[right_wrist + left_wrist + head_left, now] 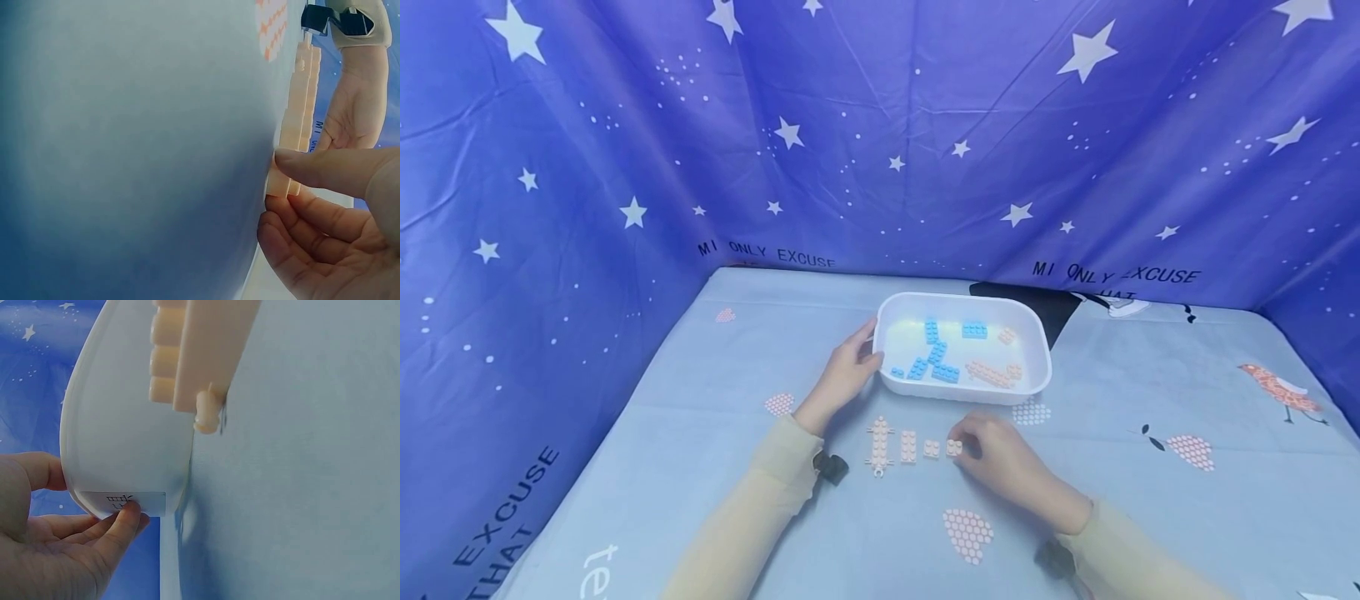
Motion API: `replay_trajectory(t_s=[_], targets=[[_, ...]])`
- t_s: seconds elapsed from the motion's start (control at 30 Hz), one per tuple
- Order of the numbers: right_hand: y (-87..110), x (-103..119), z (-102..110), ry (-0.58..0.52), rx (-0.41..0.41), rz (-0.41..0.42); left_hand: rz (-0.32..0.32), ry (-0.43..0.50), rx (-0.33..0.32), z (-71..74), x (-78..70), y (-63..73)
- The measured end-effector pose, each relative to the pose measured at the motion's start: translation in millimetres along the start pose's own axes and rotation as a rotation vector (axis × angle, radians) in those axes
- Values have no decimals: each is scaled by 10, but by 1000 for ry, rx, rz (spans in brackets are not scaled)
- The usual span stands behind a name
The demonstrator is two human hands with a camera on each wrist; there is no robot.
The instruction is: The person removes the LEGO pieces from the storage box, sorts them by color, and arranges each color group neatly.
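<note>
My left hand [844, 377] grips the left end of a white plastic bin [958, 395], thumb at the rim and fingers against the labelled end wall [147, 501]. Between thumb and fingers, my right hand [1003, 458] pinches a small peach building brick [954, 448] at the tablecloth. This brick is at the right end of a row. Left of it lie another small brick [931, 450], a longer studded brick [908, 447] and a long peach piece with side pegs [879, 446]. In the right wrist view, fingertips partly cover the pinched brick [279, 180].
Inside the bin are several blue bricks [937, 352] and some peach pieces [991, 375]. A light blue patterned cloth [700, 467] covers the table. Purple star-printed curtains [880, 108] hang behind it and at both sides.
</note>
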State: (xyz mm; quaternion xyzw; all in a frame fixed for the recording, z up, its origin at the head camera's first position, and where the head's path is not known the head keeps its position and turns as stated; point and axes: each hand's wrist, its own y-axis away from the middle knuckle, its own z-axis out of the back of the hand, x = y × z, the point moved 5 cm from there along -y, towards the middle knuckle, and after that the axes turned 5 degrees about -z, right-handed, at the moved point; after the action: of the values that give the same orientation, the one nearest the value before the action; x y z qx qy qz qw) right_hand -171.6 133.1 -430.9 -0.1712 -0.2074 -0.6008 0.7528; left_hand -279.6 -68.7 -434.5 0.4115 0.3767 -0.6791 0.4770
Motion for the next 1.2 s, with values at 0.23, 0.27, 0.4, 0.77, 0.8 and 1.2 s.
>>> replay_trajectory(t_s=[0.23, 0.27, 0.4, 0.77, 0.8, 1.2], targets=[[2, -7, -9, -3, 2, 21, 8, -1, -2, 1, -9, 3], [3, -8, -9, -3, 1, 26, 10, -2, -2, 1, -10, 3], [13, -15, -5, -4, -10, 39, 10, -8, -4, 2, -11, 3], [95, -93, 122, -38, -38, -5, 9, -7, -5, -7, 12, -5], [101, -92, 148, -43, -41, -6, 9, -8, -5, -8, 13, -5], [99, 61, 531, -43, -115, 35, 8, -13, -1, -10, 5, -2]])
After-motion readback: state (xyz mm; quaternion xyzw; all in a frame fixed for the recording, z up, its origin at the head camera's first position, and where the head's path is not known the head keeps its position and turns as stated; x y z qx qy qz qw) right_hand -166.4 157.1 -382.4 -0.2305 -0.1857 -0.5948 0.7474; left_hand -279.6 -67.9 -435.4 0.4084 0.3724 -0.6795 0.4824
